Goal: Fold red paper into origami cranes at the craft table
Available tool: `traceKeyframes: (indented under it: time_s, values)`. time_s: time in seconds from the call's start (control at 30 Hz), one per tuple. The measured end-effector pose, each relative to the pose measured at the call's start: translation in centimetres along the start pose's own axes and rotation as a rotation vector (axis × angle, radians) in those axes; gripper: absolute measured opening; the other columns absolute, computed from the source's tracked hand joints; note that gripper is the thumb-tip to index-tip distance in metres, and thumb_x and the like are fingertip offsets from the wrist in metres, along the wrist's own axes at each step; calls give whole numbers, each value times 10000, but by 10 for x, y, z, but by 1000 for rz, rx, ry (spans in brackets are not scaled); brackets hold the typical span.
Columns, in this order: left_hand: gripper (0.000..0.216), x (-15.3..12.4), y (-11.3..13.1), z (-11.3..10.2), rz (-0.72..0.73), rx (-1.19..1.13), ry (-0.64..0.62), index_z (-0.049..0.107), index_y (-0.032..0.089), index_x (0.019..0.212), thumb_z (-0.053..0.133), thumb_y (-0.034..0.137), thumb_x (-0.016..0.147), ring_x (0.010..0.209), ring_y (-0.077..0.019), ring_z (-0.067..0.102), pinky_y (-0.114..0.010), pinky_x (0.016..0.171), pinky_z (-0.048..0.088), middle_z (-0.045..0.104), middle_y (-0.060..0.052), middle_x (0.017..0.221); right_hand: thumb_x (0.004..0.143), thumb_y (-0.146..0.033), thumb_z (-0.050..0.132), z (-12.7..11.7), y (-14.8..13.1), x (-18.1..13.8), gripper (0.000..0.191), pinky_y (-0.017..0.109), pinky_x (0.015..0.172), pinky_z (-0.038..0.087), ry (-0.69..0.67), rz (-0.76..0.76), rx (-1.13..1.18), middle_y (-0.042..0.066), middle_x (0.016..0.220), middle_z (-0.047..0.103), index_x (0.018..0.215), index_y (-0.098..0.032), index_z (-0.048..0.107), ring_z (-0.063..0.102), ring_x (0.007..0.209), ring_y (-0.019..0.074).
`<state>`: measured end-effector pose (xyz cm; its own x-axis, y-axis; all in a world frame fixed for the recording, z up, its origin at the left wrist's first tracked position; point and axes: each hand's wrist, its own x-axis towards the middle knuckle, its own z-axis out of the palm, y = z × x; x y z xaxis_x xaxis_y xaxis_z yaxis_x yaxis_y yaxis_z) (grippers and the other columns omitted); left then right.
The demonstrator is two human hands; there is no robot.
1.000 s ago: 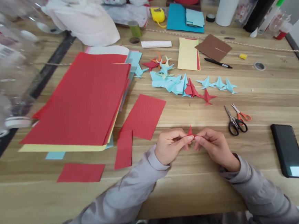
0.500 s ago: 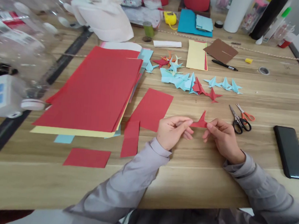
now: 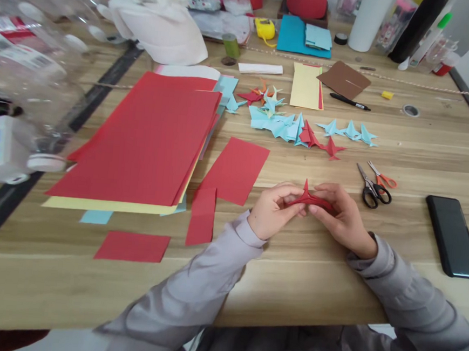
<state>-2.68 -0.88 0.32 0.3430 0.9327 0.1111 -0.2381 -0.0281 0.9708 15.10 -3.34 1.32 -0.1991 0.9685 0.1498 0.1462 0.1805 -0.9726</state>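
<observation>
Both my hands meet over the near middle of the wooden table (image 3: pixel 423 152). My left hand (image 3: pixel 274 211) and my right hand (image 3: pixel 343 216) pinch a small folded red paper figure (image 3: pixel 309 197) between their fingertips, one end each. A point of the figure sticks up between the hands. Just left of my left hand lies a cut red paper sheet (image 3: pixel 235 170) with a narrow red strip (image 3: pixel 201 216) below it.
A stack of large red sheets (image 3: pixel 140 141) on yellow ones covers the left. Several folded blue and red paper figures (image 3: pixel 299 129) lie beyond my hands. Two pairs of scissors (image 3: pixel 374 184) and a black phone (image 3: pixel 453 236) lie right. A red rectangle (image 3: pixel 133 246) sits near left.
My hands pulled apart with the red figure stretched between them, then came back together around it. The view has shifted slightly.
</observation>
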Motion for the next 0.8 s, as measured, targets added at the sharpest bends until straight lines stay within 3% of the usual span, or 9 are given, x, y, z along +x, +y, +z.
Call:
traceKeyframes:
  time_s: [0.1,0.2,0.37,0.6,0.8]
  values:
    - [156,2,5,-1,-17,36,53,721,122,816,774,203,694,660,-122,671,-249,587,614,645,-69,919,833,-341,700,0,2,-1,253,342,831,544,-10,-73,-106,72,1024,697,1038,-231,600,671,938,195]
    - [138,2,10,0,-50,73,67,737,121,791,775,204,686,631,-118,663,-241,575,608,671,-70,869,848,-348,680,1,2,0,163,327,756,545,-17,-31,-95,59,920,691,919,-221,606,666,857,188]
    - [85,0,14,3,-71,109,36,752,140,761,757,211,714,561,-101,644,-234,568,593,696,-55,777,854,-346,669,1,0,2,156,296,663,510,-41,26,-55,25,780,664,862,-206,600,632,714,153]
    - [183,3,16,3,-197,32,45,744,132,809,788,249,676,542,-132,668,-251,559,586,732,-54,717,820,-316,715,2,-2,3,174,269,635,500,0,115,186,5,753,655,866,-197,597,612,659,121]
    - [213,3,19,5,-236,-15,48,736,121,819,801,226,646,517,-123,648,-248,532,577,739,-53,697,810,-345,725,3,-7,5,222,244,584,491,-30,132,231,-8,735,631,852,-196,567,574,610,97]
